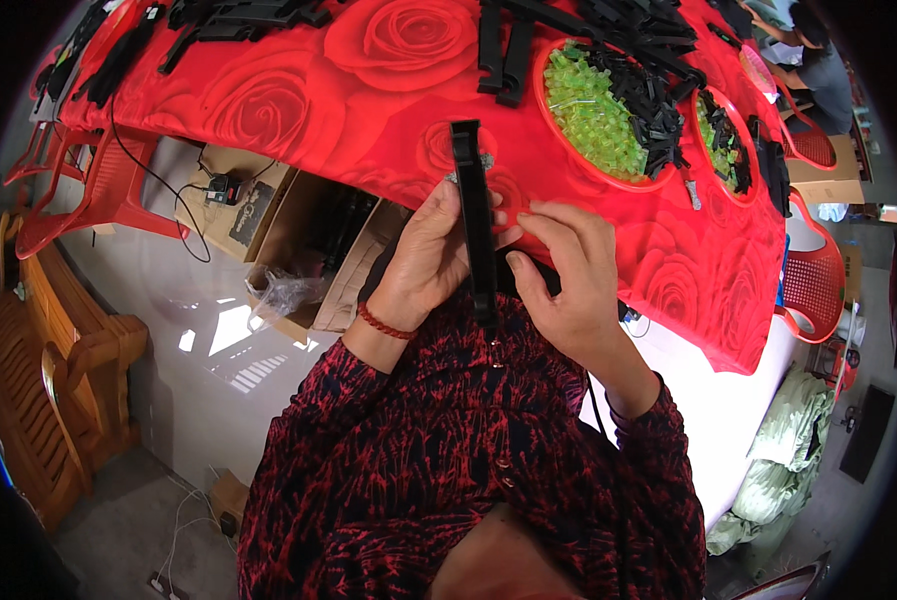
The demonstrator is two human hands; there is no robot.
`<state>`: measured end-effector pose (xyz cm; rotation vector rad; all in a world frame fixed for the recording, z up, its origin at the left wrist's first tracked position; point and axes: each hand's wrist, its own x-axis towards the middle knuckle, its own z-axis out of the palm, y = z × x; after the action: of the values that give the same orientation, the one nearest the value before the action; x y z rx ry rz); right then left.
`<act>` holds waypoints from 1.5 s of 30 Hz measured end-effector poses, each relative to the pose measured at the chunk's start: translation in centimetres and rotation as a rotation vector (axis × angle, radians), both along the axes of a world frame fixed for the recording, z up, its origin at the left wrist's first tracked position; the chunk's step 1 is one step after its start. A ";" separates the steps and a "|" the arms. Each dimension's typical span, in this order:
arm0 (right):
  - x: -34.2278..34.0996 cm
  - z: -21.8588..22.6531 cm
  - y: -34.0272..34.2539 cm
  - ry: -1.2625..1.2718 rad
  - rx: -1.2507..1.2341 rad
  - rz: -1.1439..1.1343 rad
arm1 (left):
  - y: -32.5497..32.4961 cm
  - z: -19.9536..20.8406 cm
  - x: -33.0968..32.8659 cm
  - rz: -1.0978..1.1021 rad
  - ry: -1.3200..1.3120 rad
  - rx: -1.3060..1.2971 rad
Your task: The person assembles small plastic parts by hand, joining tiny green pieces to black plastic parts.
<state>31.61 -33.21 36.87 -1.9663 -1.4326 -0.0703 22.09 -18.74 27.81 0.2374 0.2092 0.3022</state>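
A long, narrow black plastic strip (pixel 476 225) stands nearly upright in front of my chest. My left hand (pixel 420 250) grips it from the left side, with a red bead bracelet at the wrist. On the other side, my right hand (pixel 573 275) has its thumb and fingers apart, fingertips close to the strip's edge; whether they touch it I cannot tell. Beyond the hands, a red round tray (pixel 628 184) holds yellow-green translucent bits (pixel 593 115) and small black parts (pixel 653 115). A small grey pile (pixel 485 160) shows just behind the strip.
The table has a red rose-patterned cloth (pixel 398 45), with more black strips (pixel 503 60) at its far side. A second red tray (pixel 751 195) sits to the right. Open cardboard boxes (pixel 288 230) stand below left, near a red chair (pixel 118 190). Another person (pixel 818 80) sits at far right.
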 end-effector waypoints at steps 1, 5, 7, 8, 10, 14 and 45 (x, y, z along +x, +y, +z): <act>0.1 0.1 0.1 -0.049 0.022 -0.003 | -0.2 0.1 0.0 0.001 0.001 -0.001; -0.4 -0.4 0.4 0.053 0.021 0.005 | -0.5 0.1 0.2 -0.034 -0.028 -0.016; -0.5 -0.4 0.5 0.033 -0.029 0.008 | -0.6 0.3 0.2 -0.038 -0.033 -0.018; -0.5 -0.3 0.5 0.012 -0.078 0.011 | -0.7 0.6 0.2 -0.031 -0.044 -0.055; -0.8 0.1 0.9 -0.041 -0.116 0.008 | -0.7 0.5 0.1 -0.024 -0.055 -0.092; -0.8 0.0 1.3 -0.094 -0.187 0.030 | -1.0 -0.5 0.3 -0.022 0.012 -0.026; -0.1 -1.2 1.4 -0.043 -0.232 0.077 | -0.7 -1.0 0.3 -0.038 0.105 0.138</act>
<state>31.46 -31.85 35.65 -2.1020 -1.6038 0.0925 22.39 -19.39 26.79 0.3938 0.2882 0.2673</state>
